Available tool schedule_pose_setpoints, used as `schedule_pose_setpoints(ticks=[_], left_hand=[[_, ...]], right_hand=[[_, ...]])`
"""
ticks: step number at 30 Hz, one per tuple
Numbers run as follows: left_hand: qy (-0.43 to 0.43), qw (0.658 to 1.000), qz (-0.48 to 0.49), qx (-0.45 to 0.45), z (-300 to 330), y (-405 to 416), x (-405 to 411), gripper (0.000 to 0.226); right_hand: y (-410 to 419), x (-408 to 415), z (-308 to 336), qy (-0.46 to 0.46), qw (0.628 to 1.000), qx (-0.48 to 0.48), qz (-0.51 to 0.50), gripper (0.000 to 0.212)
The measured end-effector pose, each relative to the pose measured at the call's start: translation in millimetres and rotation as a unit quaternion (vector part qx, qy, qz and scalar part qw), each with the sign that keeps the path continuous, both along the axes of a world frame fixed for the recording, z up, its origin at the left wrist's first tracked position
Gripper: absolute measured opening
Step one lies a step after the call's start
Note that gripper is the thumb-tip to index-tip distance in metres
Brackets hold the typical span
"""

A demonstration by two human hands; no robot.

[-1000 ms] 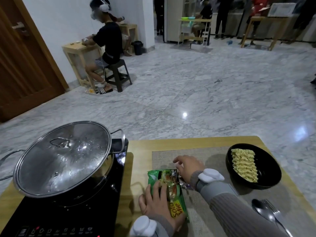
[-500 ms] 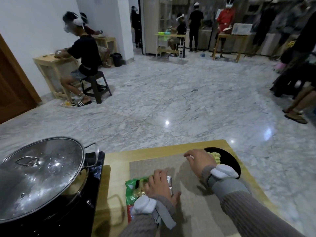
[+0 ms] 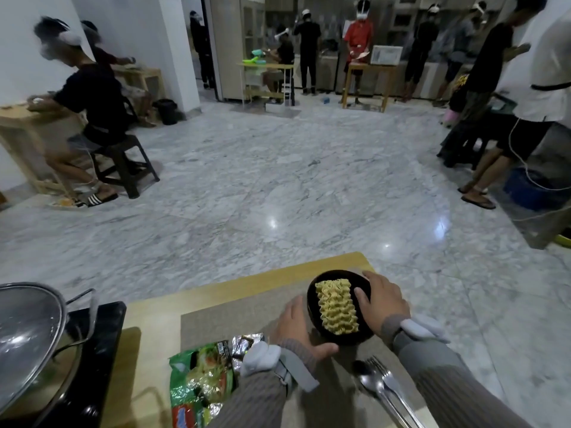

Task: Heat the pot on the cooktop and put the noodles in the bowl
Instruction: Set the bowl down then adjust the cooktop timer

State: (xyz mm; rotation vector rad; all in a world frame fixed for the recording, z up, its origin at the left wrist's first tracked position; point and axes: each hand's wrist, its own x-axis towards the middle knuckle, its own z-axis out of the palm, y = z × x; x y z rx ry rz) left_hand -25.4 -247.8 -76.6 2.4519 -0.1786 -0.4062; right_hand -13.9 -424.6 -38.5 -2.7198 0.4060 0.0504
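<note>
A black bowl [image 3: 312, 316] stands on a grey placemat [image 3: 234, 316], with a dry yellow noodle block [image 3: 336, 305] lying in it. My left hand [image 3: 298, 330] grips the bowl's left and near side, thumb along its front. My right hand [image 3: 381, 301] holds the right rim, fingers curled over the edge. A steel pot with a shiny lid [image 3: 29, 338] sits on the black cooktop [image 3: 102, 344] at the far left. The torn green noodle wrapper [image 3: 200, 378] lies by my left forearm.
A spoon and fork [image 3: 380, 384] lie on the mat just in front of the bowl. The wooden table [image 3: 256, 282] ends close behind the bowl. Beyond it is marble floor, with several people at other tables along the walls.
Both hands left the noodle wrapper and moved right to the bowl, now holding it on either side. The view swung up and to the right.
</note>
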Motion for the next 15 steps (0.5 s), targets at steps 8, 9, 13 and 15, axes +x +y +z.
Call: schedule_pose_setpoints(ticks=[8, 9, 13, 15], left_hand=[[-0.005, 0.997, 0.024, -0.079, -2.1, -14.6, 6.1, 0.102], [-0.007, 0.997, 0.027, -0.077, -2.2, -13.7, 5.4, 0.102], [-0.003, 0.997, 0.049, -0.062, -1.4, -2.3, -0.7, 0.104], [-0.007, 0.997, 0.052, -0.062, -2.0, 7.0, -5.3, 0.105]], right_hand=[[-5.5, 3.4, -23.2, 0.001, 0.973, 0.216, -0.081, 0.053], [-3.8, 3.0, -23.5, 0.0, 0.972, 0.22, -0.083, 0.053], [6.9, -0.1, -24.7, -0.012, 0.969, 0.233, -0.08, 0.05], [15.1, -3.3, -23.7, -0.014, 0.968, 0.239, -0.079, 0.048]])
